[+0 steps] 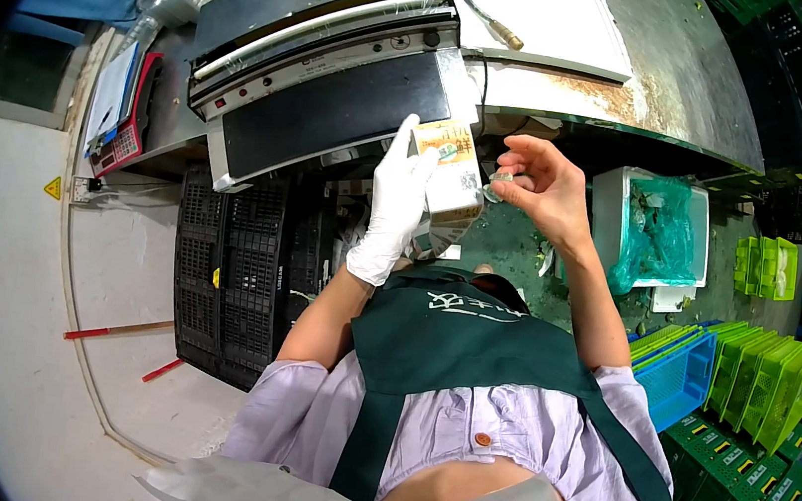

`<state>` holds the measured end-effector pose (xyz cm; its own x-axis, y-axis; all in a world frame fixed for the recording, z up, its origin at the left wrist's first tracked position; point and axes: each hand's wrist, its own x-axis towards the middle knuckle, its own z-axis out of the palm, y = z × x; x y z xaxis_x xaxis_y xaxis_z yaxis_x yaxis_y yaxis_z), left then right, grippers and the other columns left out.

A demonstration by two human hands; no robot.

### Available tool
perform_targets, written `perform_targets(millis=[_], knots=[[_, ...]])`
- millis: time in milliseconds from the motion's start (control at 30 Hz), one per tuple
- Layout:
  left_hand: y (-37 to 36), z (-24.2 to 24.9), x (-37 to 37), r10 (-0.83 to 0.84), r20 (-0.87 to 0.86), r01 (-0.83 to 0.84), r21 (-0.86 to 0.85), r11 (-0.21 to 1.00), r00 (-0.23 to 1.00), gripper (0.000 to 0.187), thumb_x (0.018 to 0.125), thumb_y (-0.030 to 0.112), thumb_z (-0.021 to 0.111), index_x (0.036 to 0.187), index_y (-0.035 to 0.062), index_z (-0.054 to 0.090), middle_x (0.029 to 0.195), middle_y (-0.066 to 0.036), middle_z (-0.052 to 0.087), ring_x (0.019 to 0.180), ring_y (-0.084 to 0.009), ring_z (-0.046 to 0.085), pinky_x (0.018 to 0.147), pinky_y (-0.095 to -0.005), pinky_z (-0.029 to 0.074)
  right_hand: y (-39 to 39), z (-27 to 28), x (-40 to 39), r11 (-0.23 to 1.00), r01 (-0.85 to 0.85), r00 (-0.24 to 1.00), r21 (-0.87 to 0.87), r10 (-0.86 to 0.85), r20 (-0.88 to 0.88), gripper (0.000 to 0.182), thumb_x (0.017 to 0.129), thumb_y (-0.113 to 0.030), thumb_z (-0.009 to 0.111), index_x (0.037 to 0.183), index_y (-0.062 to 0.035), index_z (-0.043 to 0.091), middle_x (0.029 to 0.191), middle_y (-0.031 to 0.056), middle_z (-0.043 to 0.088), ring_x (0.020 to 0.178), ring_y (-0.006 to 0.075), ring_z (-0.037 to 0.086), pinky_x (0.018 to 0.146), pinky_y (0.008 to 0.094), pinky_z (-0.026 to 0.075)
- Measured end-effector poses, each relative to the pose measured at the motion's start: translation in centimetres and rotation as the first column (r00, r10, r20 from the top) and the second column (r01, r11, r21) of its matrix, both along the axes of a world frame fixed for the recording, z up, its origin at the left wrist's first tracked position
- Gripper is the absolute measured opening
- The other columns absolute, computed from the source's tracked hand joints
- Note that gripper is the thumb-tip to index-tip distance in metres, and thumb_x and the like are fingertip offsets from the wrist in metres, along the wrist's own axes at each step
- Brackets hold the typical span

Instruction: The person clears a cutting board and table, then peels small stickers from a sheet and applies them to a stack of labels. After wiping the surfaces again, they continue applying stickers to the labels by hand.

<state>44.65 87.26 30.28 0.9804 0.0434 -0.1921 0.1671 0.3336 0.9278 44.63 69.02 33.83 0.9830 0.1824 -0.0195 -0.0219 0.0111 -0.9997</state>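
Note:
My left hand (394, 212), in a white glove, is closed around a roll of printed labels (455, 197) with orange and green print and a small square code. To its right, my bare right hand (550, 197) pinches a small, pale, shiny label (497, 188) between thumb and forefinger, its other fingers curled. Both hands are in front of my body, close to the front edge of a film wrapping machine (332, 117) with a dark flat plate. The small label's print is too tiny to read.
A knife (492, 21) lies on a white board (550, 13) behind the machine. A white foam box (608, 221) with a green plastic bag stands on the right. Blue and lime baskets (756, 379) are stacked nearer me; black crates (228, 269) stand left. A red scale (125, 132) sits far left.

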Motion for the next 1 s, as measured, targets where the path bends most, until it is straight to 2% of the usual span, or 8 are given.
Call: perform_targets(millis=[333,467,600,633,733,767,867,1000], knots=[[1.1,-0.5,1.4,0.093,-0.093,-0.096,-0.033,0.995,0.991,0.051,0.088,0.004,0.048,0.133,-0.0019,0.026,0.107,-0.019,0.056,0.089,-0.0167,0.059,0.073,-0.0259,0.050,-0.1,-2.4,-0.9,0.985,-0.166,0.947,0.047,0.172,-0.270,0.050,0.064,0.004,0.073,0.109,0.0024,0.053,0.092,0.0083,0.058,0.076,0.0090,0.055,0.071,0.0226,0.049],[0.6,0.5,1.3,0.019,-0.039,-0.020,-0.019,1.000,0.999,0.051,0.088,0.005,0.049,0.133,-0.0015,0.026,0.105,-0.018,0.057,0.088,-0.0161,0.059,0.074,-0.0259,0.050,0.8,-3.2,-0.9,0.977,-0.213,0.897,0.032,0.208,-0.389,0.041,0.068,-0.002,0.073,0.104,0.0035,0.055,0.090,0.0075,0.060,0.066,0.0068,0.053,0.055,0.0216,0.049],[0.5,-0.3,1.2,0.011,-0.046,-0.015,-0.072,0.997,0.999,0.053,0.090,0.015,0.051,0.133,-0.0020,0.027,0.106,-0.016,0.057,0.093,-0.0166,0.057,0.077,-0.0260,0.048,1.5,-3.6,-1.0,0.972,-0.232,0.881,0.031,0.223,-0.418,0.019,0.073,-0.011,0.071,0.084,0.0021,0.063,0.073,0.0032,0.060,0.061,0.0058,0.052,0.049,0.0202,0.046],[0.8,-1.2,1.4,0.009,-0.076,-0.025,-0.223,0.975,0.997,0.056,0.089,0.024,0.052,0.132,-0.0019,0.028,0.110,-0.014,0.055,0.097,-0.0166,0.055,0.080,-0.0273,0.047,1.6,-2.9,-1.0,0.978,-0.202,0.890,0.053,0.206,-0.407,0.017,0.074,-0.014,0.071,0.078,0.0008,0.063,0.069,0.0022,0.059,0.060,0.0060,0.052,0.049,0.0197,0.045],[1.5,-1.8,0.2,-0.210,-0.027,0.187,-0.353,0.917,0.977,0.058,0.087,0.029,0.055,0.131,-0.0023,0.031,0.112,-0.013,0.053,0.099,-0.0162,0.054,0.082,-0.0281,0.046,1.2,-3.1,-0.2,0.989,-0.078,0.884,0.127,0.128,-0.450,0.017,0.073,-0.013,0.072,0.079,0.0004,0.063,0.070,0.0026,0.059,0.059,0.0063,0.052,0.051,0.0194,0.045],[1.7,-1.7,-0.5,-0.278,-0.108,0.248,-0.226,0.942,0.955,0.056,0.086,0.025,0.057,0.129,-0.0037,0.034,0.112,-0.013,0.053,0.099,-0.0160,0.054,0.082,-0.0288,0.046,1.1,-3.1,0.0,0.989,-0.065,0.894,0.130,0.116,-0.433,0.019,0.072,-0.013,0.072,0.081,0.0002,0.063,0.072,0.0031,0.060,0.060,0.0067,0.052,0.053,0.0189,0.045],[1.2,-1.7,-1.8,-0.232,-0.218,0.223,-0.064,0.973,0.948,0.042,0.083,0.005,0.056,0.121,-0.0060,0.044,0.098,-0.012,0.061,0.087,-0.0154,0.059,0.077,-0.0261,0.048,1.2,-2.8,0.2,0.994,-0.009,0.902,0.112,0.056,-0.428,0.020,0.072,-0.013,0.072,0.084,0.0002,0.063,0.073,0.0036,0.061,0.060,0.0072,0.052,0.052,0.0188,0.045],[0.5,-2.1,-1.9,-0.045,-0.013,0.045,-0.001,0.999,0.999,0.032,0.082,0.001,0.053,0.112,-0.0074,0.050,0.095,-0.011,0.062,0.083,-0.0127,0.060,0.072,-0.0235,0.048,1.4,-1.9,-0.3,0.991,0.116,0.939,0.067,-0.087,-0.332,0.043,0.071,-0.009,0.072,0.107,0.0060,0.054,0.091,0.0122,0.060,0.070,0.0107,0.056,0.056,0.0225,0.050]])
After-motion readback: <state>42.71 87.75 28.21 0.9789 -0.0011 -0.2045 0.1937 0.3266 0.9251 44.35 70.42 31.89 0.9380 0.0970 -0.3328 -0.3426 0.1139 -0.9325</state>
